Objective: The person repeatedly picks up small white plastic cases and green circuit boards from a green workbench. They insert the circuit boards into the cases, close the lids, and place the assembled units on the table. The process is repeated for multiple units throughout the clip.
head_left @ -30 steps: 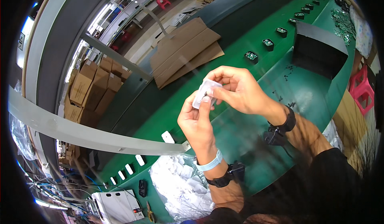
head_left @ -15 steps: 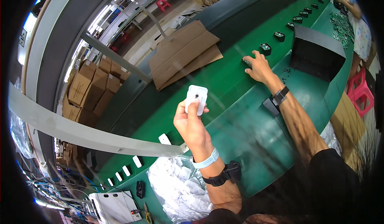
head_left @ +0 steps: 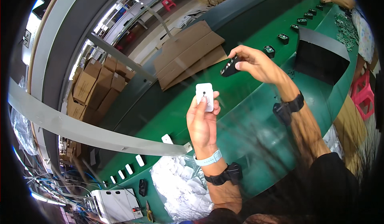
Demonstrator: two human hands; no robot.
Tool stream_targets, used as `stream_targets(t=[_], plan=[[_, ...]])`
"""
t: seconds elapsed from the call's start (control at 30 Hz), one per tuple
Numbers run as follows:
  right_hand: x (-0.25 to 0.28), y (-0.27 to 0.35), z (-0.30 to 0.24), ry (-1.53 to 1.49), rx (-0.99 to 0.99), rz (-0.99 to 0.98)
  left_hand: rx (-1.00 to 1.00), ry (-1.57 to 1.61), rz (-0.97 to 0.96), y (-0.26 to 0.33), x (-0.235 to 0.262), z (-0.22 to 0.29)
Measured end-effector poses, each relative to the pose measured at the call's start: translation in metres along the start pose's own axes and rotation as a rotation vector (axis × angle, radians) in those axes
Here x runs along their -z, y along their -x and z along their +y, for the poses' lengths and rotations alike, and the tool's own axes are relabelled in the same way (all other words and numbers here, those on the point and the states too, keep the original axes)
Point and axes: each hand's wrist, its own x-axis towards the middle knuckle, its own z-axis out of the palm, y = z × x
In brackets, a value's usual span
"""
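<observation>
My left hand (head_left: 203, 122) grips a white plastic cover (head_left: 204, 97), its thumb pressed on the face near a small dark hole. Up and to the right, my right hand (head_left: 256, 64) pinches a black plastic housing (head_left: 229, 66) with parts visible inside, tilted above the green belt (head_left: 180, 126). The cover and the housing are apart. Beyond my right hand, several similar black housings (head_left: 283, 39) stand in a row along the belt. Several white covers (head_left: 139, 160) lie in a line on the belt at the lower left.
A clear bag of white covers (head_left: 180, 188) lies beside my left forearm. A black bin (head_left: 322, 58) stands at the right, near another person's arm (head_left: 342, 1). Flattened cardboard (head_left: 190, 54) rests across the belt's far side. A grey metal bar (head_left: 100, 134) crosses the left. Pliers (head_left: 149, 212) lie near a white box-shaped device (head_left: 116, 206).
My right hand has lifted a black housing off the belt and moved left toward my left hand. My left hand has shifted slightly right, with the white cover in it.
</observation>
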Motion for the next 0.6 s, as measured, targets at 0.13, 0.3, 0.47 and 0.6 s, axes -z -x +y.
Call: stream_targets(t=[0.13,0.3,0.47,0.6], plan=[[-0.014,0.017,-0.044,-0.087,-0.041,-0.125,0.042,0.211,-0.024,-0.002,0.004,-0.003],[-0.018,0.022,-0.057,-0.075,-0.045,-0.155,0.122,0.358,-0.037,-0.002,0.005,-0.004],[-0.031,0.025,-0.063,-0.066,-0.055,-0.161,0.14,0.472,-0.095,-0.002,0.0,-0.005],[-0.04,0.023,-0.061,-0.092,-0.063,-0.118,0.105,0.437,-0.068,0.001,-0.009,-0.002]])
